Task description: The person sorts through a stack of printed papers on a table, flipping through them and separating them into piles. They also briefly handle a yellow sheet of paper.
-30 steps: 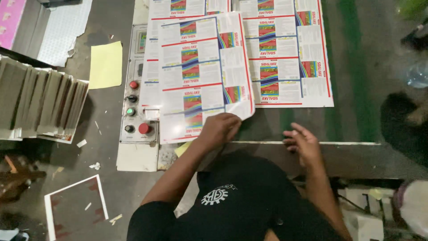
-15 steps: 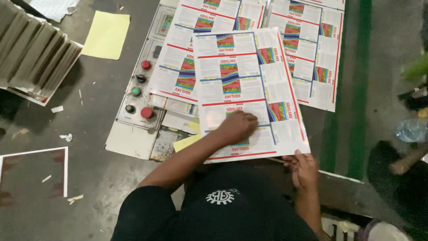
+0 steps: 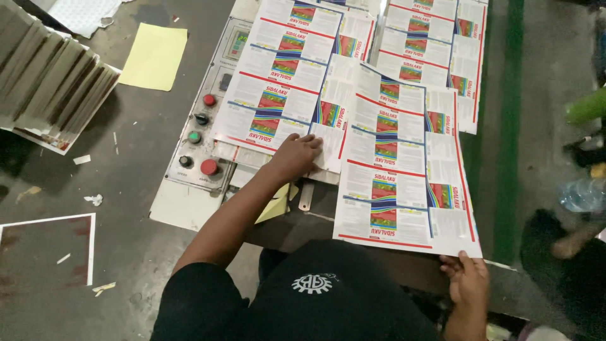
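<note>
A large printed sheet (image 3: 404,183) of repeated white labels with red borders and rainbow stripes lies askew on top of a pile of like sheets (image 3: 284,95) on a work table. My right hand (image 3: 467,281) pinches its near right corner at the table's front edge. My left hand (image 3: 297,155) lies flat, fingers spread, on the pile's near edge, just left of the drawn-out sheet. More such sheets (image 3: 435,44) lie farther back.
A control panel (image 3: 202,142) with red, green and black buttons sits left of the pile. On the floor are a yellow sheet (image 3: 154,57), a fanned pile of grey boards (image 3: 50,82) at far left and a plastic bottle (image 3: 581,192) at right.
The top sheet has slid off the pile toward me and to the right, pulled by my right hand at its corner. My left hand stays pressed on the pile.
</note>
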